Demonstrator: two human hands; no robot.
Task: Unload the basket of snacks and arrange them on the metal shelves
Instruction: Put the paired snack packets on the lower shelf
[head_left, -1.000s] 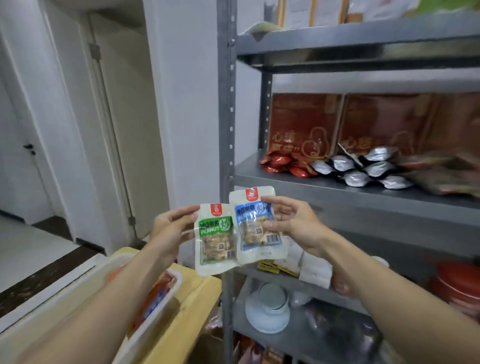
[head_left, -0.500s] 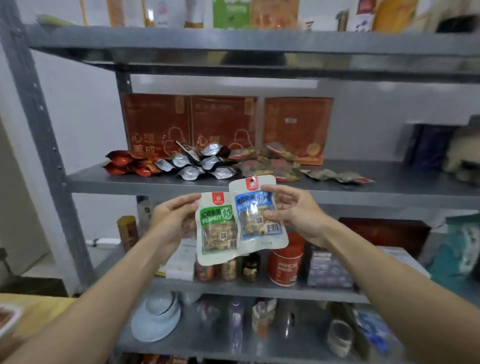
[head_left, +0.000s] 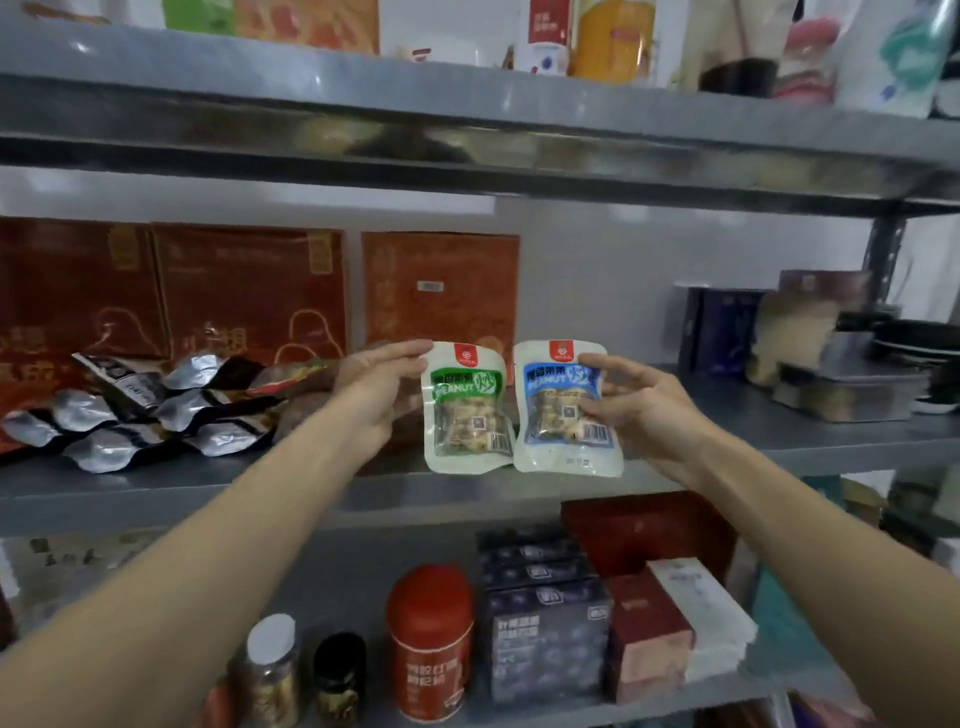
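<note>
Plastic, soft and light, the green packet (head_left: 465, 410) and blue packet (head_left: 566, 410) hang side by side between the hands, with the shelf (head_left: 779, 441) just beyond. The left hand (head_left: 379, 395) pinches the green packet's outer edge and the right hand (head_left: 639, 405) pinches the blue one's. These sealed edges probably grip better than the slick faces.

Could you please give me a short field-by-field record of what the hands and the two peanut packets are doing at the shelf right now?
left hand: holds the green peanut packet by its left edge
right hand: holds the blue peanut packet by its right edge
packets: upright, side by side, labels facing the camera
position: at the front edge of the middle shelf; contact with it unclear
shelf, left part: silver foil packets piled in front of red boxes
shelf below: red tin, jars, dark boxes
</note>
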